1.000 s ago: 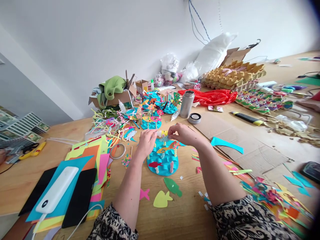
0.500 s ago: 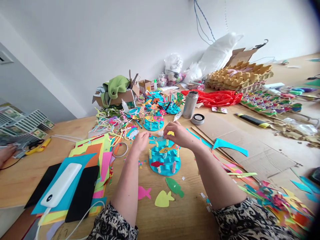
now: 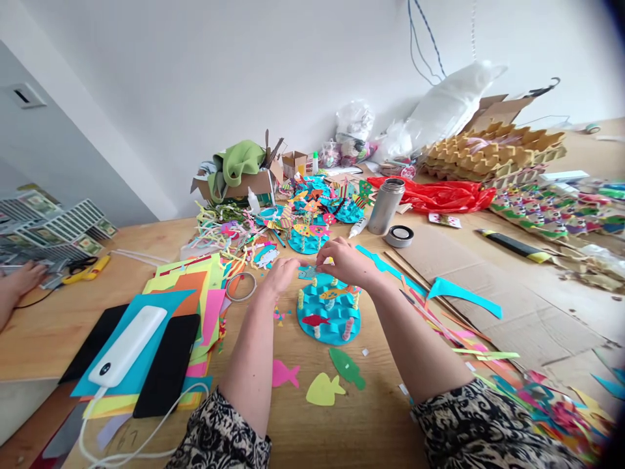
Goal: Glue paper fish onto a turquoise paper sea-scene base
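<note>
While the blue base (image 3: pixel 333 335) stays put, the right hand (image 3: pixel 347 262) has shifted leftward.

Your left hand (image 3: pixel 282 276) sits farther left of the blue base (image 3: pixel 333 335) than a second ago — the gap between your hands is wider. The little blue fish (image 3: pixel 306 272) moves left with it, near your fingertips. Only some yellow of the bottle (image 3: pixel 331 260) now shows by your right hand (image 3: pixel 346 262). Your view swings left — the wall switch (image 3: pixel 27 96) and another person's hand (image 3: pixel 27 278) come in.
</note>
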`<move>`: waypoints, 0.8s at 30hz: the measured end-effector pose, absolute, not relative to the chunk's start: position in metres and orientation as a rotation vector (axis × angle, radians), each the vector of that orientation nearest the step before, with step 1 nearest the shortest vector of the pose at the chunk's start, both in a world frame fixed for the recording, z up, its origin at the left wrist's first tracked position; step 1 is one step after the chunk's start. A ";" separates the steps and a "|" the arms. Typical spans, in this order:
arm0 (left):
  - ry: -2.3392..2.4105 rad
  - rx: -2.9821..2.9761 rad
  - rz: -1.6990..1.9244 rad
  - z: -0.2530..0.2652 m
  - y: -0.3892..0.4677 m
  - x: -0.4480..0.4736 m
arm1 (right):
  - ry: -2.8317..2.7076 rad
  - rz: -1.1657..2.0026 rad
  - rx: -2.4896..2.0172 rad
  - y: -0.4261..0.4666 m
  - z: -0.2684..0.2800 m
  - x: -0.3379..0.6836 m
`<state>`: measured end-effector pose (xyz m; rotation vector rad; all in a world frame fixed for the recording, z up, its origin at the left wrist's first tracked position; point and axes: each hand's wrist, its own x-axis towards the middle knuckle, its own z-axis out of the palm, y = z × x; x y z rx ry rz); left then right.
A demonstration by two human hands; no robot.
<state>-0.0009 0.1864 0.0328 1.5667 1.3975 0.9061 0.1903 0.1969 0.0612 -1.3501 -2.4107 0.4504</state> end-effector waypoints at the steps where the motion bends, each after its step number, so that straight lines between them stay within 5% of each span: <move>1: 1.397 1.573 0.905 0.033 0.186 -0.001 | -2.414 0.449 -1.350 0.197 0.061 0.190; 24: 1.512 1.665 0.943 0.007 0.195 0.012 | -2.389 0.400 -1.438 0.199 0.060 0.183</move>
